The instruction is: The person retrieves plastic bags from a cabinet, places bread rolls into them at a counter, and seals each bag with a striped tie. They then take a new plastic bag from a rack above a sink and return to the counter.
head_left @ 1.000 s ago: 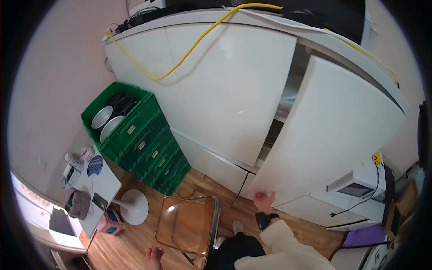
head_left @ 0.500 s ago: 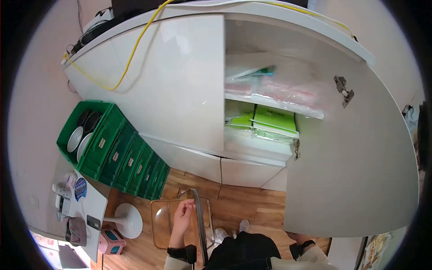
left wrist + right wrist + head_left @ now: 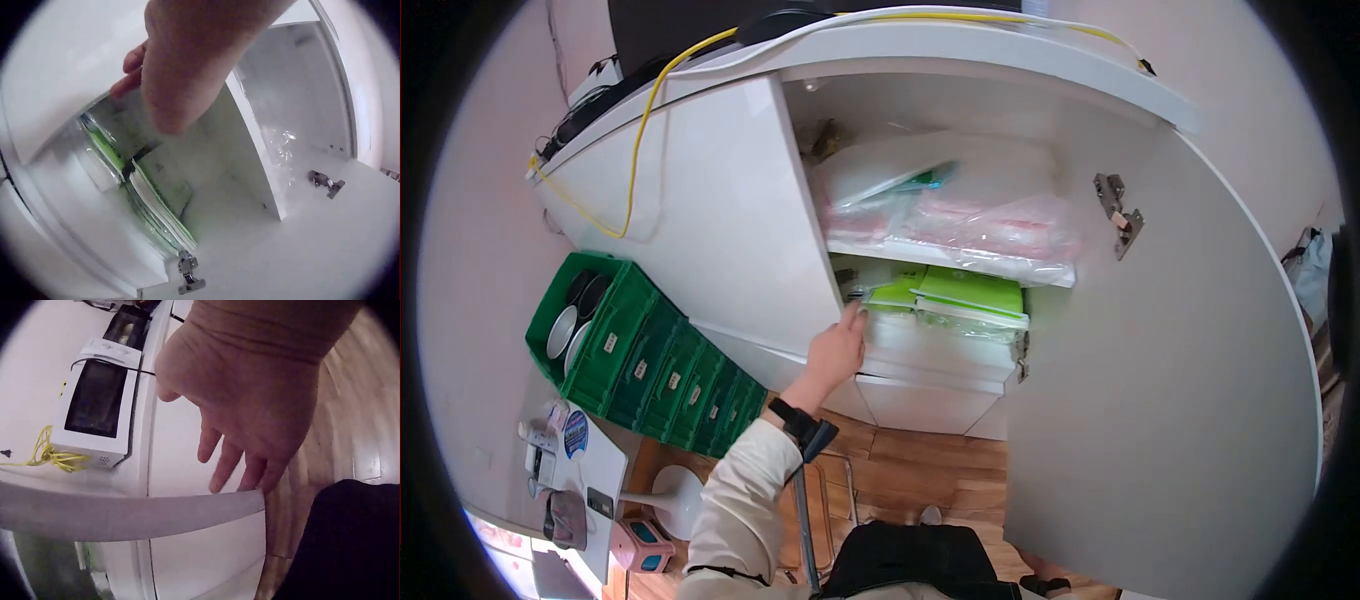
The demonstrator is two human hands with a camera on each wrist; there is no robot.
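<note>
The cabinet door [image 3: 1160, 370] stands swung wide, its grey inner side and hinges showing. My right hand [image 3: 244, 412] is at the door's edge with fingers extended, fingertips right at the edge; in the head view the door hides most of it. My left hand [image 3: 837, 350] reaches into the cabinet's lower compartment, fingers loosely extended and nothing in them. Just beyond its fingertips lie bright green packs [image 3: 970, 290] in clear plastic, also seen as green-edged packs [image 3: 159, 203] in the left wrist view. Clear plastic bags [image 3: 990, 215] with pinkish contents fill the shelf above.
Stacked green crates [image 3: 645, 355] with bowls on top stand at the left. A white table [image 3: 605, 455] is beside them. A folding chair [image 3: 805, 525] stands by the person's legs. In the right wrist view, a white microwave [image 3: 97, 403] sits past the door, with a coiled yellow cable [image 3: 59, 453].
The cabinet door has swung from slightly ajar to wide, exposing the shelves. My left hand has risen from beside the chair to the lower compartment. The view has shifted rightward.
</note>
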